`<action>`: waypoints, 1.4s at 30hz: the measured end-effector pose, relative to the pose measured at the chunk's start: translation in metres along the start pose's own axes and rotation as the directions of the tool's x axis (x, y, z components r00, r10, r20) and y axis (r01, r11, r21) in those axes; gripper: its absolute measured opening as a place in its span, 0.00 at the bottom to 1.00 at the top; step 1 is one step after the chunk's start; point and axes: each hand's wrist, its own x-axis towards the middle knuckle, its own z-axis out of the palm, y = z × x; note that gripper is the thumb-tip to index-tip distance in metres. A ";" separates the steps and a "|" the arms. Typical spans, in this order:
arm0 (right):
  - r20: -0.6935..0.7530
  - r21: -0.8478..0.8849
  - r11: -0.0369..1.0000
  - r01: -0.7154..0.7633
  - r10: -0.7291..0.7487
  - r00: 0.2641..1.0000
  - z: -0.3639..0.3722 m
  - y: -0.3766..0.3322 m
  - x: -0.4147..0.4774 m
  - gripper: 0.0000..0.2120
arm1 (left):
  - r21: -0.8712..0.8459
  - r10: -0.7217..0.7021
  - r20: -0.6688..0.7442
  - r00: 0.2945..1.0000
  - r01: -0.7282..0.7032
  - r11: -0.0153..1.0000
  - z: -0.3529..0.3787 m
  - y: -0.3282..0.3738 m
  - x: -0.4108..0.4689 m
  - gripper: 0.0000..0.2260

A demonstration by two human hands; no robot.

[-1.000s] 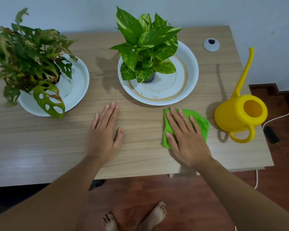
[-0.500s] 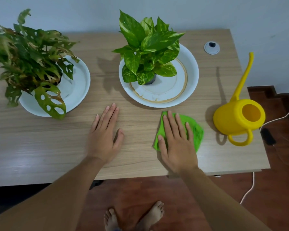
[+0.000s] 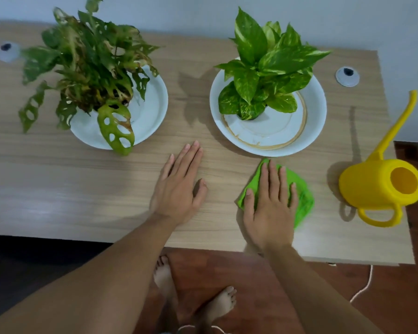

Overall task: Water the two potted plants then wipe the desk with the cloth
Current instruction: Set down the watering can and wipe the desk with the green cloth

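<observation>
My right hand (image 3: 270, 203) lies flat, fingers together, pressing a bright green cloth (image 3: 303, 196) onto the wooden desk (image 3: 58, 184) just in front of the right plate. My left hand (image 3: 179, 186) rests palm down on the bare wood beside it, holding nothing. A holey-leaved plant (image 3: 87, 61) stands in a white plate (image 3: 152, 112) at the left. A variegated green plant (image 3: 263, 68) stands in a white plate with a brown ring (image 3: 316, 121) at the right. A yellow watering can (image 3: 381, 186) sits at the desk's right edge, spout pointing away.
Two grey cable grommets (image 3: 347, 76) (image 3: 6, 51) sit near the desk's back corners. A white wall rises behind the desk. Below the front edge are a red-brown floor, my bare feet (image 3: 217, 304) and a white cord (image 3: 364, 285).
My right hand has slid the green cloth leftward and a little toward the right plate. The left hand has stayed put. The view has shifted left, showing more of the desk's left side.
</observation>
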 end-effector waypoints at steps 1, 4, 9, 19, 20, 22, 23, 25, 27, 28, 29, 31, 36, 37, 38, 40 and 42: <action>0.015 -0.002 0.998 0.056 -0.056 0.998 0.003 -0.012 -0.007 0.36 | -0.004 0.005 -0.002 1.000 -0.005 1.000 0.000 -0.001 0.000 0.35; 0.075 -0.002 0.970 0.244 -0.244 0.967 0.009 -0.044 -0.022 0.35 | -0.021 0.019 0.020 1.000 -0.019 1.000 -0.002 0.000 -0.001 0.33; 0.146 0.002 0.918 0.396 -0.392 0.908 0.008 -0.070 -0.005 0.34 | -0.038 0.154 0.121 0.981 -0.151 0.988 -0.013 -0.018 0.002 0.30; 0.194 -0.004 0.914 0.407 -0.398 0.897 0.016 -0.117 0.049 0.33 | 0.062 0.253 0.131 0.959 -0.262 0.963 -0.047 -0.170 -0.050 0.33; 0.192 0.004 0.914 0.407 -0.400 0.896 0.018 -0.123 0.055 0.33 | 0.066 0.223 0.122 0.967 -0.232 0.970 -0.049 -0.181 -0.056 0.34; 0.193 0.014 0.911 0.412 -0.407 0.893 0.023 -0.137 0.068 0.33 | 0.056 0.172 0.098 0.980 -0.178 0.982 -0.050 -0.193 -0.063 0.34; 0.192 0.018 0.910 0.415 -0.410 0.891 0.024 -0.143 0.075 0.33 | 0.045 0.159 0.086 0.984 -0.163 0.986 -0.048 -0.194 -0.064 0.34; 0.189 0.029 0.908 0.419 -0.416 0.889 0.028 -0.157 0.090 0.33 | 0.031 0.151 0.075 0.986 -0.154 0.988 -0.046 -0.195 -0.064 0.35; 0.177 0.039 0.909 0.415 -0.415 0.892 0.030 -0.170 0.105 0.33 | 0.031 0.160 0.069 0.985 -0.163 0.986 -0.045 -0.196 -0.063 0.34; 0.173 0.041 0.911 0.410 -0.411 0.895 0.031 -0.176 0.111 0.33 | 0.030 0.165 0.065 0.984 -0.167 0.986 -0.045 -0.197 -0.063 0.34; 0.171 0.040 0.914 0.404 -0.404 0.899 0.033 -0.182 0.116 0.34 | 0.030 0.168 0.061 0.984 -0.170 0.985 -0.044 -0.199 -0.063 0.34; 0.172 0.039 0.921 0.389 -0.389 0.905 0.035 -0.191 0.122 0.35 | 0.036 0.171 0.054 0.984 -0.173 0.984 -0.044 -0.202 -0.063 0.34; 0.146 0.031 0.936 0.351 -0.352 0.925 0.037 -0.194 0.103 0.34 | 0.021 0.161 0.050 0.986 -0.162 0.987 -0.046 -0.200 -0.063 0.33; 0.144 0.028 0.938 0.346 -0.346 0.927 0.037 -0.196 0.094 0.34 | 0.021 0.157 0.052 0.986 -0.158 0.987 -0.047 -0.199 -0.063 0.33; 0.144 0.024 0.939 0.344 -0.344 0.928 0.036 -0.198 0.083 0.34 | 0.023 0.152 0.054 0.987 -0.153 0.988 -0.050 -0.199 -0.064 0.33; 0.141 0.019 0.935 0.355 -0.354 0.924 0.037 -0.200 0.059 0.34 | 0.033 0.142 0.059 0.988 -0.144 0.989 -0.053 -0.198 -0.065 0.33; 0.124 0.008 0.924 0.382 -0.380 0.917 0.038 -0.201 0.034 0.34 | 0.034 0.140 0.068 0.988 -0.143 0.989 -0.056 -0.198 -0.066 0.33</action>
